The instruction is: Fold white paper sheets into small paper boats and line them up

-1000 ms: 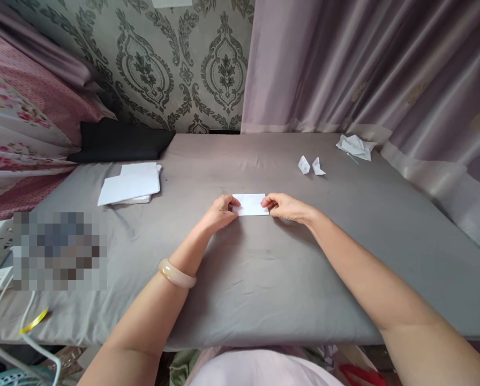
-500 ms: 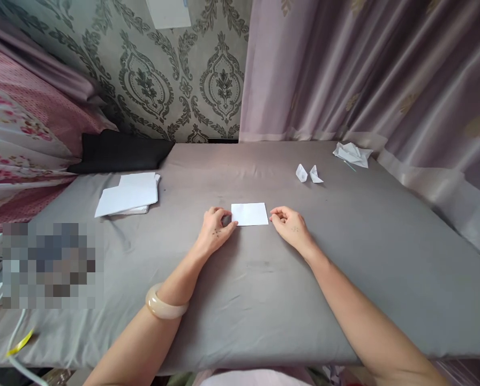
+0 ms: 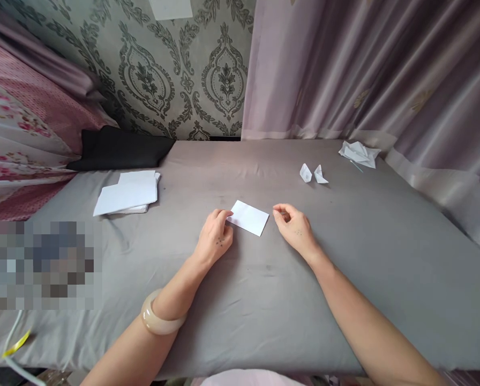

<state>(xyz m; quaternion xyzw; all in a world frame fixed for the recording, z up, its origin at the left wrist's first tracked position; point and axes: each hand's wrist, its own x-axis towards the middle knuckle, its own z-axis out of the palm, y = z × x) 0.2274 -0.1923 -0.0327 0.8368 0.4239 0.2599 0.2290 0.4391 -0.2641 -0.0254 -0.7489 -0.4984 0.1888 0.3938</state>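
Note:
A small white rectangle of paper [image 3: 248, 217], with a faint crease near its top, rests at a slant in the middle of the grey cloth. At its left end, my left hand [image 3: 215, 236] pinches the edge between thumb and fingers. Just off the paper's right corner is my right hand [image 3: 294, 228], its thumb and fingertips drawn together with no thing seen in them. Beyond it stand two small folded white paper pieces [image 3: 305, 173], side by side.
A stack of white paper [image 3: 129, 193] lies at left, in front of a black cloth [image 3: 123, 149]. More folded white paper [image 3: 360, 154] sits at the far right, by the curtain [image 3: 304, 69]. White cables and a yellow strip [image 3: 18, 343] occupy the near left corner, beside a blurred patch.
The paper has turned clockwise, from lying square to slanting down rightward. My left hand has turned with it; my right hand stays close to the right end. The view has shifted slightly.

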